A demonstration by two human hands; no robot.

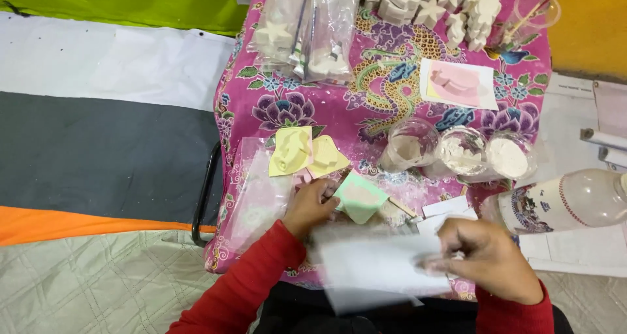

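Our left hand (312,203) gripped a green mould (358,198); our right hand (486,255) pinched a blurred white sheet (379,265) between them. Beyond the left hand we saw 2 yellow moulds (307,152); beyond the right, 3 powder cups (460,151).

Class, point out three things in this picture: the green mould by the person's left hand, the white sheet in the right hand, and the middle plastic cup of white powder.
green mould (359,200), head view, its middle
white sheet (379,269), head view, its blurred middle
middle plastic cup (462,152), head view, its powder-coated inside

Open cloth at frame centre; blocked right by three cups (460,152), a bottle (562,203), seemingly crowded upper edge.
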